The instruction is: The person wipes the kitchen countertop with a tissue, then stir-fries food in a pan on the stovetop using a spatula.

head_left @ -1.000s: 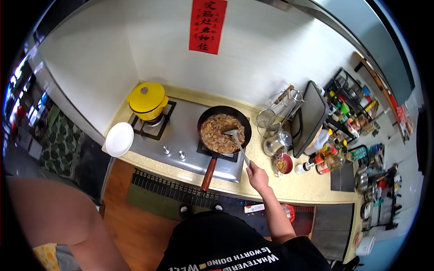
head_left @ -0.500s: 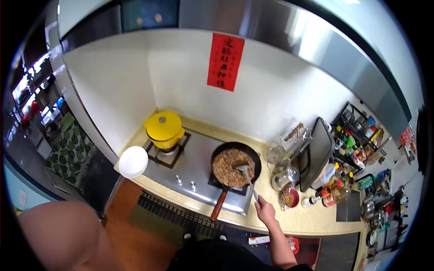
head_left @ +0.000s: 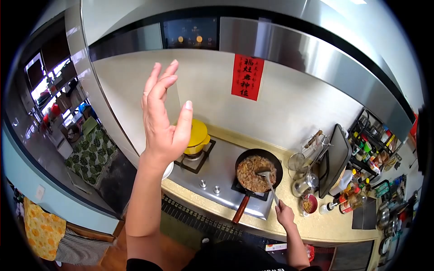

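Note:
My left hand (head_left: 162, 122) is raised in front of the wall below the range hood, fingers apart and holding nothing. My right hand (head_left: 285, 214) is wrapped round the handle of a metal spatula (head_left: 272, 187). The spatula's head rests in browned minced food (head_left: 255, 174) inside a black frying pan (head_left: 240, 156). This pan sits on the right burner, its wooden handle toward me. Behind my left hand, a yellow lidded pot (head_left: 197, 135) stands on the left burner, partly hidden. A white plate (head_left: 168, 171) is mostly covered by my left forearm.
The steel range hood (head_left: 289, 43) spans above the stove (head_left: 199, 174). Right of the pan are a metal pitcher (head_left: 305, 184), a red bowl (head_left: 310, 204) and several bottles (head_left: 350, 203). A dark tray (head_left: 335, 160) leans near a spice rack (head_left: 373, 142).
My left arm has swung up from the lower left, and its hand now shows. The view has shifted left and up. My right hand still holds the spatula in the pan.

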`<state>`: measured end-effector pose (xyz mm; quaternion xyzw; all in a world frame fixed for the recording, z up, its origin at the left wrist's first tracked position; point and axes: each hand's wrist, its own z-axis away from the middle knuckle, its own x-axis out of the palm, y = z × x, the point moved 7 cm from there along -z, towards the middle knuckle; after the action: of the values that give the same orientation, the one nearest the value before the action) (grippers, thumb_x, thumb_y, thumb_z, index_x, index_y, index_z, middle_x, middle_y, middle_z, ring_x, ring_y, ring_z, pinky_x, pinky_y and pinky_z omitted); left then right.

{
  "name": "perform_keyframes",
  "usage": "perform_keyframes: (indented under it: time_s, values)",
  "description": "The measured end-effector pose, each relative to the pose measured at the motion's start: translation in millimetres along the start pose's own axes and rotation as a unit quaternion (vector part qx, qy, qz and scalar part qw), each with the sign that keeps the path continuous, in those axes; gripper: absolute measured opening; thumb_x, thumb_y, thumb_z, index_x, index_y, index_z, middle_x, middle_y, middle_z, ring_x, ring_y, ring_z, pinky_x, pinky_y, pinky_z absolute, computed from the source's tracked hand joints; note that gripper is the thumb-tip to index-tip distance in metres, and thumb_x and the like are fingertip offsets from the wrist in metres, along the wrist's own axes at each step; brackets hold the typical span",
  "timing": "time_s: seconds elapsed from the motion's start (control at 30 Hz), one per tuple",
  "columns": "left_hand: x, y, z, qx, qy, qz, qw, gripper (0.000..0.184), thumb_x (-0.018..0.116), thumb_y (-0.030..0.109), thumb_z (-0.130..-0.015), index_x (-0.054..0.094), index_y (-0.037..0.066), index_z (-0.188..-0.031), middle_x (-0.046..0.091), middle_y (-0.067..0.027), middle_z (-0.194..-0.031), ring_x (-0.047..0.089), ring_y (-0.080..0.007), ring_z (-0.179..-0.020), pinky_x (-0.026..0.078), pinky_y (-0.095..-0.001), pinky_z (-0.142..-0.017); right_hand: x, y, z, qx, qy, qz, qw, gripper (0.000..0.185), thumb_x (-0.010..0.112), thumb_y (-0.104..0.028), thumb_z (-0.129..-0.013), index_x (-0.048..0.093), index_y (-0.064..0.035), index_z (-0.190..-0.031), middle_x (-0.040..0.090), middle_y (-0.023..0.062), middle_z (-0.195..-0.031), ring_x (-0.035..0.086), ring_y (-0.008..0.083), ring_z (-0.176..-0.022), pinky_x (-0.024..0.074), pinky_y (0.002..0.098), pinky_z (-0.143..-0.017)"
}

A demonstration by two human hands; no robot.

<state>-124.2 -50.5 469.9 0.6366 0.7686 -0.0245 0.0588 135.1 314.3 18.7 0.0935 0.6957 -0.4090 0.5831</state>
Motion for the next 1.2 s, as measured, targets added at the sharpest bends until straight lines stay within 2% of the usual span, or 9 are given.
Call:
perform_keyframes:
  time_s: [0.1, 0.17, 0.23, 0.3, 0.4, 0.57, 0.73, 0.93, 1.2]
  values:
    - [8.1, 6.7, 38.5, -0.018, 0.05, 0.065, 0.996, 0.037, 0.063, -0.004, -0.089, 0.054, 0.0, -0.124, 0.065, -0.0226, -0.133, 0.061, -0.0381, -0.124, 0.046, -0.0468, -0.11, -2.3, -8.1, 2.7, 0.014, -0.014, 0.063, 0.998, 0.036, 0.063, -0.03, -0.098, 0.065, -0.0135, -0.13, 0.073, 0.0231, -0.098, 0.071, 0.0444, -0.091, 0.0561, 0.055, -0.078]
    - [27.0, 25.2, 91.4, -0.076, -0.012, 0.108, 0.991, 0.029, 0.066, -0.003, -0.086, 0.058, -0.001, -0.115, 0.071, -0.0206, -0.117, 0.067, -0.0355, -0.107, 0.052, -0.0453, -0.097, 8.0, 0.8, -7.2, -0.031, 0.012, 0.09, 0.995, 0.03, 0.062, -0.027, -0.098, 0.063, -0.0103, -0.122, 0.071, 0.0229, -0.088, 0.069, 0.0451, -0.083, 0.0542, 0.0572, -0.072]
    - [67.2, 38.3, 172.4, -0.143, -0.155, 0.165, 0.963, 0.022, 0.067, 0.001, -0.087, 0.066, 0.0, -0.109, 0.072, -0.0175, -0.114, 0.067, -0.0349, -0.105, 0.051, -0.0446, -0.096, 1.2, -6.4, -10.7, -0.041, 0.036, 0.08, 0.995, 0.025, 0.06, -0.026, -0.099, 0.062, -0.0082, -0.116, 0.07, 0.0238, -0.087, 0.069, 0.0457, -0.082, 0.0541, 0.0574, -0.072]
    - [107.4, 50.3, 285.6, -0.248, -0.339, 0.197, 0.886, 0.033, 0.07, 0.008, -0.091, 0.067, 0.001, -0.124, 0.068, -0.0176, -0.127, 0.062, -0.0355, -0.12, 0.048, -0.0446, -0.104, -8.4, -18.8, -12.1, -0.039, 0.001, 0.096, 0.995, 0.036, 0.057, -0.026, -0.101, 0.063, -0.0083, -0.131, 0.071, 0.0217, -0.091, 0.071, 0.0437, -0.082, 0.0564, 0.0549, -0.072]
    - [122.5, 91.0, 396.7, -0.344, -0.495, 0.184, 0.776, 0.053, 0.066, 0.024, -0.1, 0.053, 0.004, -0.148, 0.049, -0.0261, -0.153, 0.052, -0.0442, -0.137, 0.043, -0.0477, -0.114, -51.4, -52.4, 1.9, -0.063, 0.025, 0.134, 0.989, 0.037, 0.057, -0.023, -0.1, 0.065, -0.0089, -0.134, 0.071, 0.0189, -0.087, 0.071, 0.0398, -0.077, 0.0571, 0.0512, -0.069]
    - [138.9, 130.0, 452.5, -0.404, -0.517, 0.23, 0.719, 0.072, 0.067, 0.024, -0.099, 0.034, -0.005, -0.157, 0.04, -0.0309, -0.156, 0.047, -0.0464, -0.141, 0.042, -0.0467, -0.115, -26.9, -42.4, -1.0, -0.083, -0.009, 0.178, 0.981, 0.031, 0.052, -0.021, -0.103, 0.068, -0.0075, -0.126, 0.071, 0.0182, -0.082, 0.071, 0.039, -0.072, 0.056, 0.0508, -0.064]
    - [133.8, 129.2, 454.0, -0.372, -0.467, 0.232, 0.768, 0.069, 0.068, 0.024, -0.098, 0.039, -0.004, -0.155, 0.051, -0.0321, -0.145, 0.057, -0.0488, -0.127, 0.049, -0.0482, -0.106, -68.1, -65.8, 15.9, -0.087, 0.011, 0.173, 0.981, 0.028, 0.053, -0.021, -0.104, 0.072, -0.0054, -0.116, 0.07, 0.0178, -0.078, 0.07, 0.0378, -0.069, 0.0552, 0.0509, -0.061]
    - [131.6, 129.9, 456.3, -0.385, -0.493, 0.221, 0.748, 0.071, 0.069, 0.025, -0.098, 0.039, -0.004, -0.156, 0.055, -0.0298, -0.14, 0.062, -0.0465, -0.119, 0.053, -0.0471, -0.1, -49.5, -56.4, 18.9, -0.08, -0.033, 0.191, 0.978, 0.027, 0.055, -0.02, -0.103, 0.073, -0.0058, -0.116, 0.071, 0.016, -0.078, 0.071, 0.0359, -0.068, 0.0559, 0.0488, -0.061]
    - [125.4, 127.7, 451.5, -0.401, -0.521, 0.207, 0.724, 0.071, 0.068, 0.028, -0.098, 0.039, 0.003, -0.158, 0.066, -0.0232, -0.115, 0.068, -0.0396, -0.101, 0.056, -0.0449, -0.087, -86.0, -69.7, 7.8, -0.084, 0.06, 0.123, 0.987, 0.029, 0.064, -0.023, -0.098, 0.073, -0.0097, -0.121, 0.071, 0.0179, -0.08, 0.07, 0.0383, -0.071, 0.0542, 0.0514, -0.063]
